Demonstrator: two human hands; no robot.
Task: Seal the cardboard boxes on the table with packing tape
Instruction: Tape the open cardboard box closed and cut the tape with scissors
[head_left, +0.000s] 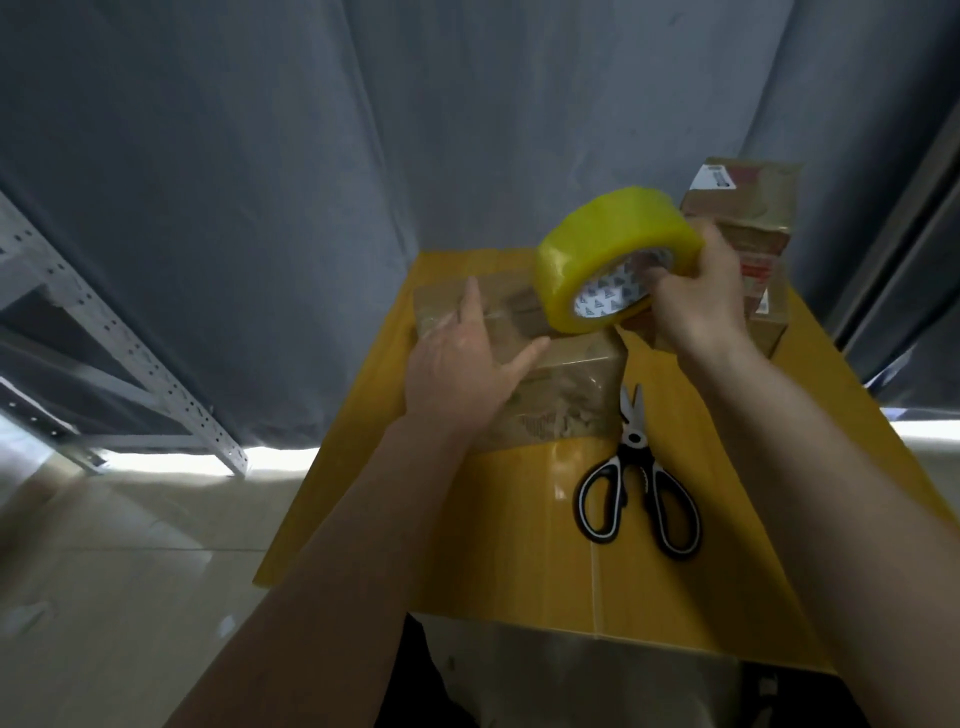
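Observation:
A brown cardboard box (561, 384) lies on the yellow table (519, 519), with shiny tape across its top and front. My left hand (462, 364) rests flat on the box top, fingers straight. My right hand (696, 301) grips a large yellow roll of packing tape (597, 249), held tilted just above the box's right end, fingers hooked into its white core. Two more taped boxes (748, 208) are stacked at the table's far right, partly hidden behind my right hand.
Black-and-white scissors (639, 483) lie closed on the table to the right of the box, blades pointing away from me. A grey curtain hangs behind. A metal shelf frame (130, 353) stands on the left over a pale tiled floor.

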